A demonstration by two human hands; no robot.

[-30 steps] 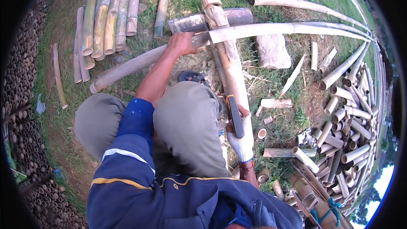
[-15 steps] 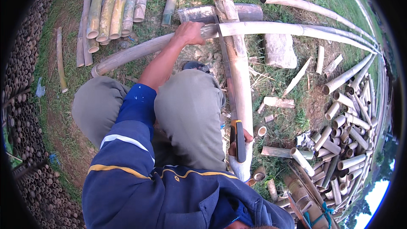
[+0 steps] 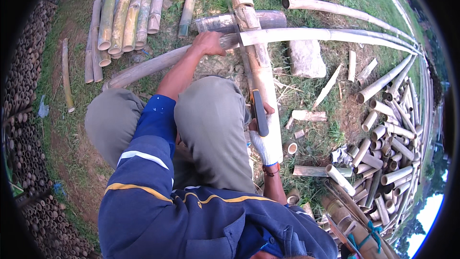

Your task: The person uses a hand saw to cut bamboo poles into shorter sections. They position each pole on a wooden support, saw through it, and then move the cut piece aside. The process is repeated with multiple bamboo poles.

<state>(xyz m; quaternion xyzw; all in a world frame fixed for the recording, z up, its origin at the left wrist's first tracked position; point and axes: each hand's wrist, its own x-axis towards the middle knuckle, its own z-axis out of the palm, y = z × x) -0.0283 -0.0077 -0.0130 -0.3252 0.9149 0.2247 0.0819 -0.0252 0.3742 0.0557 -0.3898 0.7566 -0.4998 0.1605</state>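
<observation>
My left hand (image 3: pixel 208 44) is bare and wraps over a long bamboo pole (image 3: pixel 297 35), just left of a saw blade (image 3: pixel 245 57). The pole runs across the view and rests on a thick upright-lying bamboo post (image 3: pixel 268 96). In a white knit glove with bare fingers, my right hand (image 3: pixel 263 139) grips the black and orange handle of the hand saw (image 3: pixel 259 112). The blade crosses the pole close to my left hand; how deep it sits in the pole I cannot tell. A dark bamboo log (image 3: pixel 273 19) lies under the post's far end.
Cut bamboo lengths (image 3: pixel 124 14) lie side by side at the far left. Short bamboo pieces (image 3: pixel 383 158) are heaped on the right. A pale stone block (image 3: pixel 307 58) sits beneath the pole. Stacked bamboo ends (image 3: pixel 21 91) line the left edge. Grass and offcuts surround my knees.
My right hand has pushed the saw away from my body along the post, so more of the blade passes beyond the pole. My left hand keeps its hold on the pole.
</observation>
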